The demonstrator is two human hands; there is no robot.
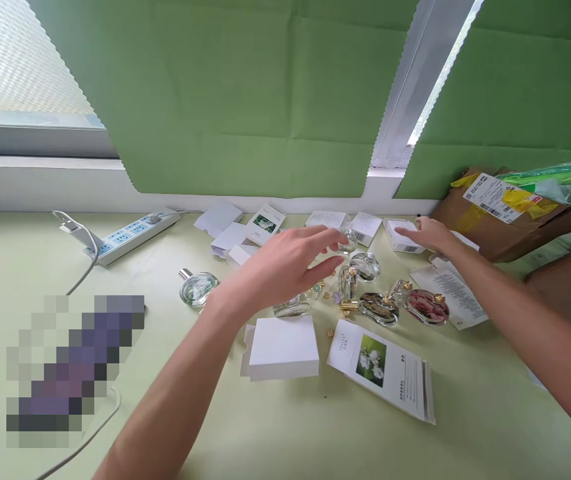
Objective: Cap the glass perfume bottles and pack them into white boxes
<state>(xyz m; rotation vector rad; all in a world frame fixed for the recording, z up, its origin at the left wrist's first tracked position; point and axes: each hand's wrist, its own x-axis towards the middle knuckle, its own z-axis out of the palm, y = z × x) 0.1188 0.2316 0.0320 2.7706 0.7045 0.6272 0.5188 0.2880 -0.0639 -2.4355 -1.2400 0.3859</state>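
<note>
My left hand (295, 260) hovers over a group of glass perfume bottles, its fingers apart and nothing held. Just past its fingertips is a clear round bottle (365, 266). Nearby lie a dark-patterned bottle (379, 309), a red-pink bottle (428, 307) and small gold caps. My right hand (430, 235) is at a white box (403, 236) near the back, fingers spread with the thumb over the box; whether it touches is unclear. In front lie a plain white box (284, 347) and a flower-printed box (382, 370). Another bottle (198, 289) lies left of my left forearm.
A power strip (132, 235) with a white cable lies at the back left, near a blurred-out object (78, 367). Several opened white boxes (265, 223) line the back edge. Cardboard cartons (495, 213) stand at the right, and green blinds (265, 100) hang behind.
</note>
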